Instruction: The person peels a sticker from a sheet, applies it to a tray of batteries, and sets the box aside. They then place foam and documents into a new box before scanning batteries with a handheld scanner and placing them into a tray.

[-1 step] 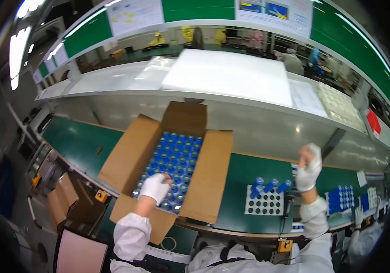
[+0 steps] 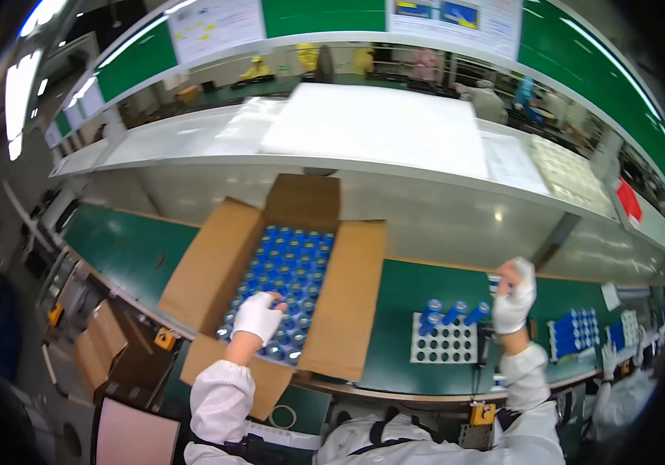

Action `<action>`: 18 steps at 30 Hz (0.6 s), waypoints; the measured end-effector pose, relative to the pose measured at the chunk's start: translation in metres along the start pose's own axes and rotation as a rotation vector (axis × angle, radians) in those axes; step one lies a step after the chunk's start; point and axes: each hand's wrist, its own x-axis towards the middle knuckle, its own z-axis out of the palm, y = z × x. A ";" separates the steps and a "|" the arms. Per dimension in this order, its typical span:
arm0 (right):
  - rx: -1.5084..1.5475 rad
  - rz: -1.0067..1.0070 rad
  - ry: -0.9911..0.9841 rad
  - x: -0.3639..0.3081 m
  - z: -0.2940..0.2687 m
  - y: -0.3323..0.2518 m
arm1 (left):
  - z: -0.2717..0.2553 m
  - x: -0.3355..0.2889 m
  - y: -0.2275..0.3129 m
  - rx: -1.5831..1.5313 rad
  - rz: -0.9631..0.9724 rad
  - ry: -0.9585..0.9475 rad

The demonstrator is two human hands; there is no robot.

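We figure these blue cylinders point(image 2: 290, 267) are stiff, probably a bit hefty and maybe slick, so we'd pinch them near the top ends. Most sit packed in the cardboard box point(image 2: 345, 294), with our left hand point(image 2: 260, 316) right over them, fingers curled, grip unclear. A few stand in the white tray point(image 2: 445, 349), left of our raised right hand point(image 2: 515, 298); can't tell if that's holding anything.

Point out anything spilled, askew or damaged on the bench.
Nothing looks clearly spilled or damaged. The blue cylinders in the white holed tray lean at differing angles, which looks slightly askew, though the wide lens may exaggerate it.
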 end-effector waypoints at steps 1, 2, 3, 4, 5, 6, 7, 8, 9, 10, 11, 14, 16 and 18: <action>-0.062 0.124 0.003 -0.041 -0.006 0.018 | 0.015 0.012 -0.002 0.031 -0.020 -0.063; -0.112 0.256 0.011 -0.084 -0.009 0.035 | 0.030 0.018 -0.008 0.076 -0.044 -0.125; -0.200 0.375 0.019 -0.123 -0.016 0.048 | 0.051 0.021 -0.011 0.166 -0.061 -0.145; -0.287 0.496 0.030 -0.163 -0.025 0.061 | 0.074 0.021 -0.015 0.258 -0.076 -0.163; -0.339 0.617 0.022 -0.202 -0.035 0.071 | 0.086 0.020 -0.014 0.241 -0.138 -0.230; -0.376 0.735 0.014 -0.234 -0.044 0.079 | 0.103 0.019 -0.024 0.236 -0.169 -0.246; -0.447 0.814 -0.036 -0.258 -0.050 0.080 | 0.115 0.017 -0.027 0.258 -0.168 -0.231; -0.512 0.894 -0.091 -0.274 -0.054 0.078 | 0.122 0.013 -0.032 0.282 -0.173 -0.216; -0.470 1.011 -0.135 -0.283 -0.057 0.076 | 0.127 0.011 -0.036 0.320 -0.184 -0.234; -0.509 1.013 -0.178 -0.293 -0.058 0.078 | 0.132 0.014 -0.039 0.331 -0.201 -0.230; -0.527 1.034 -0.168 -0.304 -0.062 0.087 | 0.135 0.015 -0.032 0.323 -0.200 -0.215; -0.618 1.050 -0.253 -0.322 -0.062 0.114 | 0.147 0.019 -0.028 0.312 -0.184 -0.136; -0.628 1.089 -0.282 -0.328 -0.058 0.135 | 0.158 0.026 -0.027 0.185 -0.187 -0.017; -0.598 1.219 -0.347 -0.326 -0.041 0.150 | 0.161 0.026 -0.045 0.031 -0.128 0.149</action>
